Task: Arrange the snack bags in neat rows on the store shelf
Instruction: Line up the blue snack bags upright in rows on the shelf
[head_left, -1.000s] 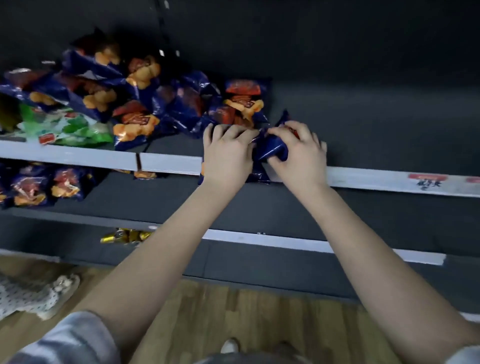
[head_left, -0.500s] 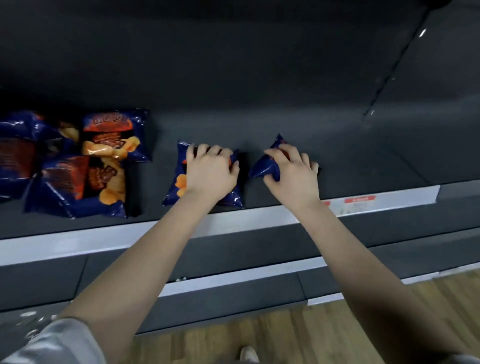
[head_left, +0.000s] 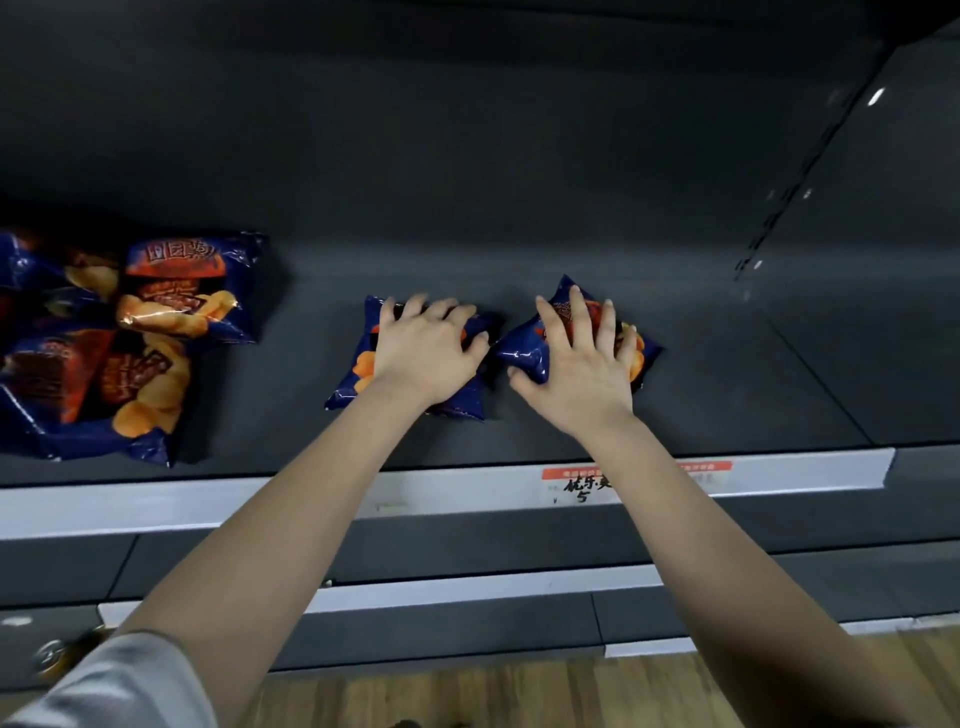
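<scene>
Two small dark blue snack bags with orange pictures lie side by side on the dark shelf (head_left: 727, 395). My left hand (head_left: 426, 353) rests palm down on the left bag (head_left: 356, 376), covering most of it. My right hand (head_left: 582, 364) presses flat on the right bag (head_left: 524, 356) with fingers spread and the thumb at the bag's near left edge. The two bags almost touch at their inner corners. A loose pile of bigger blue bags (head_left: 150, 322) of the same kind lies at the far left of the shelf, overlapping.
A white price strip (head_left: 441, 493) runs along the shelf's front edge, carrying a red and white label (head_left: 582, 483). Bare shelf stretches right of my right hand to a side panel (head_left: 857, 260). Lower shelf edges (head_left: 467, 587) and a wooden floor (head_left: 519, 691) lie below.
My right hand went from gripping its raised bag to pressing it down flat beside the left bag. My left hand stayed on its bag.
</scene>
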